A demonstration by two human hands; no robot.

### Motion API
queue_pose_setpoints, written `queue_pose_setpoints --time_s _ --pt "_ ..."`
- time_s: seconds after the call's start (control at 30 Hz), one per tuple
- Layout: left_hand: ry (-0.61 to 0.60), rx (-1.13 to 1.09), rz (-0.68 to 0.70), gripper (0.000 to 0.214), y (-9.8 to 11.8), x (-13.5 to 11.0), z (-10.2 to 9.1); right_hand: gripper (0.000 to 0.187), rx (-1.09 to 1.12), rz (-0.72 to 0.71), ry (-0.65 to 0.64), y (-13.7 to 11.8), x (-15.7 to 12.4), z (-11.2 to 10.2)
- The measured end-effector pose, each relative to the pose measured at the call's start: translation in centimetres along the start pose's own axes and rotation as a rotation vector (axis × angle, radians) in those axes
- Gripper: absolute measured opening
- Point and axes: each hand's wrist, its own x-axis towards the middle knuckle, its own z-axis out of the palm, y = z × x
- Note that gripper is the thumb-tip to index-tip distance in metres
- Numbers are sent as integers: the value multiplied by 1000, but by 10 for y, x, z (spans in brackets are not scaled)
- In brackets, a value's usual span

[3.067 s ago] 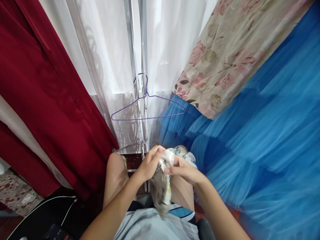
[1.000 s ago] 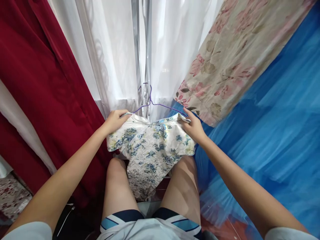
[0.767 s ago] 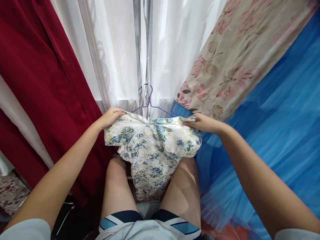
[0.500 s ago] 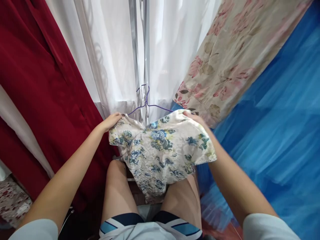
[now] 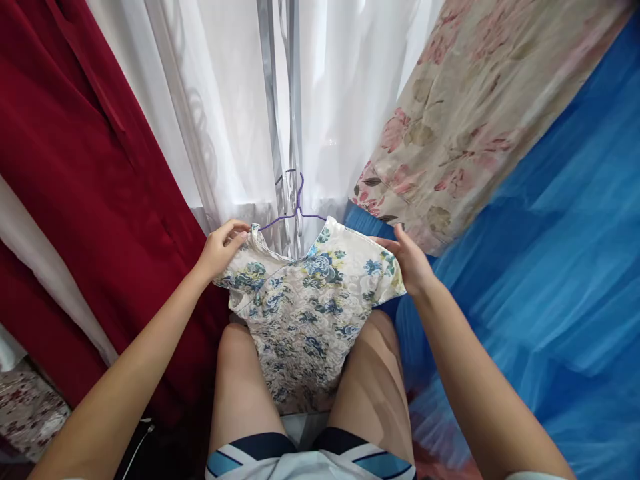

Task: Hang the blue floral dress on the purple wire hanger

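Note:
A small white garment with blue flowers (image 5: 305,300) hangs over my knees from a purple wire hanger (image 5: 295,207), whose hook rests on a metal rail (image 5: 280,113). My left hand (image 5: 223,247) pinches the garment's left shoulder by the collar. At the right shoulder my right hand (image 5: 410,263) grips the sleeve edge, fingers closed on the cloth. Most of the hanger is hidden inside the garment.
A dark red garment (image 5: 75,153) hangs at the left, white sheer fabric (image 5: 220,100) behind the rail, a beige floral dress (image 5: 475,100) and a blue tulle dress (image 5: 550,267) at the right. My bare knees (image 5: 240,373) are below.
The garment was bunched in both hands on my lap and the hanger hung bare. Now it is spread over the hanger, and my right hand has pulled the right sleeve down.

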Motion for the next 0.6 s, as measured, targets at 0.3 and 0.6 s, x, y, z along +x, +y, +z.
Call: queue_pose_setpoints --time_s 0.3,0.6 --pt "-141 104 152 40 39 44 25 37 57 -75 9 -34 -24 19" --pt "15 349 220 30 70 63 59 28 168 -15 216 -33 -48 8"
